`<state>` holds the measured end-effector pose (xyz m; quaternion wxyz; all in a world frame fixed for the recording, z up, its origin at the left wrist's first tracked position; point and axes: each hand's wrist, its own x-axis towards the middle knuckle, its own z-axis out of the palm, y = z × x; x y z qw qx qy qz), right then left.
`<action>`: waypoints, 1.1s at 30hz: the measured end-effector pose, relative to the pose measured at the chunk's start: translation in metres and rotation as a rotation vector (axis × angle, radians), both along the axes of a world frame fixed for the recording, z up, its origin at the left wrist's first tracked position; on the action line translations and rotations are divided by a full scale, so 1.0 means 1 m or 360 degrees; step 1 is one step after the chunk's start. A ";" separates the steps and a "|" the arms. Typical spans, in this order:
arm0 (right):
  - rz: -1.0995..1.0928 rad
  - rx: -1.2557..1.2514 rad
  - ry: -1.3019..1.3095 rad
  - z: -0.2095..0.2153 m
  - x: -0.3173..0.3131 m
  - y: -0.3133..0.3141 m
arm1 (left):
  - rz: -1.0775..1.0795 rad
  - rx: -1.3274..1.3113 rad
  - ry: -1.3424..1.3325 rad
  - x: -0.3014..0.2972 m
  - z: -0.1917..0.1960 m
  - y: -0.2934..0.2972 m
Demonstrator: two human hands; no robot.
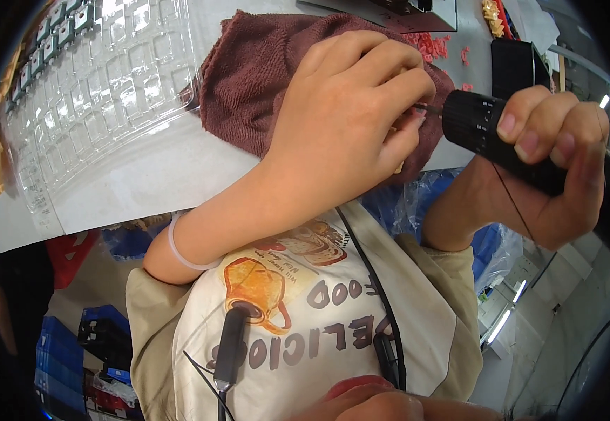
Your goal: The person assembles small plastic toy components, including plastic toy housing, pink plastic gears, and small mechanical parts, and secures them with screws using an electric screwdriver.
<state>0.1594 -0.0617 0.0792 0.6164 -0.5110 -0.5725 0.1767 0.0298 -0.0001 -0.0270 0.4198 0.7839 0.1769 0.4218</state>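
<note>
My right hand [564, 161] is wrapped round a black electric screwdriver [475, 123] with a numbered collar, held roughly level at the right. Its thin bit points left, reaching the fingertips of my left hand [357, 105]. That hand rests on a folded maroon towel [242, 88], fingers curled and pinched together. Whatever lies in them is mostly hidden; only a small tan edge shows below the thumb. The bit's tip is also hidden behind the fingers.
At the left lies a clear plastic tray [119, 91] with empty pockets and a row of dark grey parts [56, 35]. Small pink-red pieces [431, 46] lie behind the towel. A black box [519, 67] stands at the back right. Blue bins [59, 365] are at lower left.
</note>
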 end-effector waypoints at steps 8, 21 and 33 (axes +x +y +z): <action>-0.0112 0.0063 0.0009 0.002 -0.005 0.002 | -0.0020 0.0060 -0.0005 0.000 0.003 0.000; -0.0012 0.0406 0.0305 0.043 0.047 -0.063 | -0.0060 0.0915 0.0509 -0.020 0.032 0.001; -0.0316 0.0253 0.0381 0.033 0.104 -0.105 | -0.0015 -0.0169 0.1370 -0.253 0.099 0.025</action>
